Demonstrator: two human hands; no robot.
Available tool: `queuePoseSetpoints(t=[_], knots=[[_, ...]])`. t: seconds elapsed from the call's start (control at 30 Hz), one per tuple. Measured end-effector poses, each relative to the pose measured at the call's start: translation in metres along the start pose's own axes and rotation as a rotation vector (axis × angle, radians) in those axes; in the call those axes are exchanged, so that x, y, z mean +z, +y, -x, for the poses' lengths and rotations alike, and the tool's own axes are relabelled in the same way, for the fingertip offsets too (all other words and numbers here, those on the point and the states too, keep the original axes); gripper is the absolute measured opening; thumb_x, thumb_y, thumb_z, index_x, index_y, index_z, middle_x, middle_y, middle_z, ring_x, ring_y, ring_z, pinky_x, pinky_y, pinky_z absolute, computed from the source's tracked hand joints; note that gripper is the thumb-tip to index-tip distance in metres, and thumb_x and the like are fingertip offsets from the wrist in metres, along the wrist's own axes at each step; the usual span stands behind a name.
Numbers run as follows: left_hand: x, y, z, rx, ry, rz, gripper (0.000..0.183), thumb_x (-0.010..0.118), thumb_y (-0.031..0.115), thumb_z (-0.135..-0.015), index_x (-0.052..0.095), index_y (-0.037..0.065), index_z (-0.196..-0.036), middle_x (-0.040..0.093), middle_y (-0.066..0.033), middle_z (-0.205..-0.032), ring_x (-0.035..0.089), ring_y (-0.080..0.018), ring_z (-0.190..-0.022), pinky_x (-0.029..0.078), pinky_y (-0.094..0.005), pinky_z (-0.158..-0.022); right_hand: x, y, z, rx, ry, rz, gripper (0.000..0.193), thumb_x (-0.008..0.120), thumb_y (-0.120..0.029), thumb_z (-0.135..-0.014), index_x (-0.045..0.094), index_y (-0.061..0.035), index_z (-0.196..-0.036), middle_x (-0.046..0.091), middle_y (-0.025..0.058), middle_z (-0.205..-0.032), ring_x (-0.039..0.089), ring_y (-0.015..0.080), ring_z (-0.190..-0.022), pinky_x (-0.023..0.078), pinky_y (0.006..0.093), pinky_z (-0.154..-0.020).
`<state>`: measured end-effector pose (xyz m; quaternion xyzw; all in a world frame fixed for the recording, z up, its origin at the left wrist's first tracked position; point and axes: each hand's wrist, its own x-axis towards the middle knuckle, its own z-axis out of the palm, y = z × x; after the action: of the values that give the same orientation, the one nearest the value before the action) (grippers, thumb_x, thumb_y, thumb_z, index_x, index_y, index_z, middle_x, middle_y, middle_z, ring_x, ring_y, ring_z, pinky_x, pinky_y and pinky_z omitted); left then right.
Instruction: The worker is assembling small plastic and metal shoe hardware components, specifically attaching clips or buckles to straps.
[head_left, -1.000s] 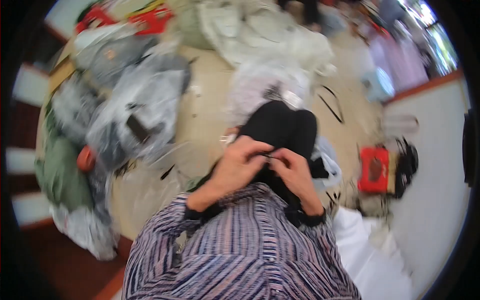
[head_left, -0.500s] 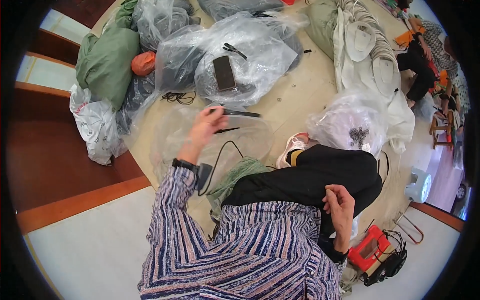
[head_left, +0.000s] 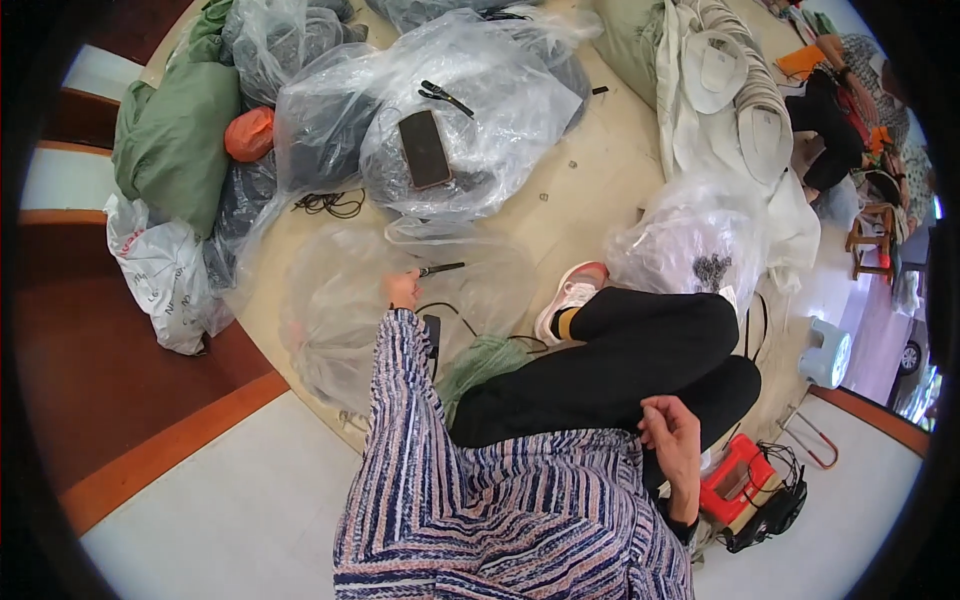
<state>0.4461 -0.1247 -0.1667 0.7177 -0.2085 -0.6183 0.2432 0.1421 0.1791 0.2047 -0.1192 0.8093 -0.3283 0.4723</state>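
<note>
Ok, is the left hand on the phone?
No, the left hand is beside a slim black item, while the phone lies apart on a plastic bag.

From where I'm standing: wht plastic bag [head_left: 160, 285], far L, w/ red + dk lettering, print slanted & creased, partly lost in folds. Sm. wht tag [head_left: 729, 293] by the clr plastic bag [head_left: 680, 240], R of ctr: too tiny to read, tbh.
</note>
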Motion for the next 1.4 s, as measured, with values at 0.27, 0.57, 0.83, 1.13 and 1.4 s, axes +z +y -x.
queuePoseSetpoints(t=[0.27,0.57,0.83,1.13,1.4], knots=[[0.017,-0.019,-0.024,0.048,0.155,0.036,0.023,0.066,0.013,-0.072,0.061,0.0,-0.091,0.052,-0.0057,-0.064,0.048,-0.0162,-0.051,0.041,-0.0282,-0.047,0.004,-0.021,-0.015,0.159,0.041,0.048,0.011,0.055,-0.01,-0.084,0.057,0.0012,-0.085,0.057,0.0034,-0.067,0.051,0.0073,-0.055,0.039,0.02,-0.05],[-0.007,-0.024,0.0,0.095,-0.044,0.128,0.018,0.064,0.0,-0.073,0.062,0.001,-0.091,0.058,-0.0062,-0.07,0.051,-0.0119,-0.055,0.039,-0.0221,-0.047,0.008,-0.047,-0.033,0.198,-0.026,0.049,0.01,0.058,-0.006,-0.08,0.06,0.0026,-0.075,0.059,0.0047,-0.06,0.052,0.0077,-0.051,0.041,0.0209,-0.047],[0.077,0.039,0.064,0.013,-0.671,-0.164,0.021,0.064,-0.001,-0.074,0.062,0.0,-0.095,0.06,-0.0041,-0.083,0.056,-0.0117,-0.069,0.048,-0.0224,-0.065,0.008,-0.048,-0.04,0.202,-0.006,0.013,0.01,0.058,-0.003,-0.074,0.061,0.0045,-0.07,0.059,0.007,-0.056,0.052,0.0088,-0.045,0.041,0.0206,-0.043],[0.035,0.033,0.017,-0.013,-0.492,-0.219,0.026,0.063,-0.003,-0.072,0.059,-0.001,-0.097,0.06,-0.0046,-0.081,0.056,-0.0125,-0.067,0.046,-0.0263,-0.06,0.004,-0.032,-0.036,0.129,0.007,-0.076,0.012,0.052,-0.001,-0.07,0.061,0.0049,-0.069,0.059,0.0083,-0.057,0.052,0.0093,-0.044,0.04,0.0197,-0.04],[0.035,0.064,-0.033,0.276,-0.012,-1.151,0.014,0.062,0.008,-0.064,0.062,0.0,-0.076,0.061,-0.0139,-0.069,0.061,-0.0224,-0.066,0.045,-0.0281,-0.056,0.009,-0.037,-0.03,0.149,0.063,0.001,0.013,0.05,-0.002,-0.071,0.061,0.0037,-0.067,0.058,0.0079,-0.054,0.051,0.0089,-0.043,0.038,0.0197,-0.039]])
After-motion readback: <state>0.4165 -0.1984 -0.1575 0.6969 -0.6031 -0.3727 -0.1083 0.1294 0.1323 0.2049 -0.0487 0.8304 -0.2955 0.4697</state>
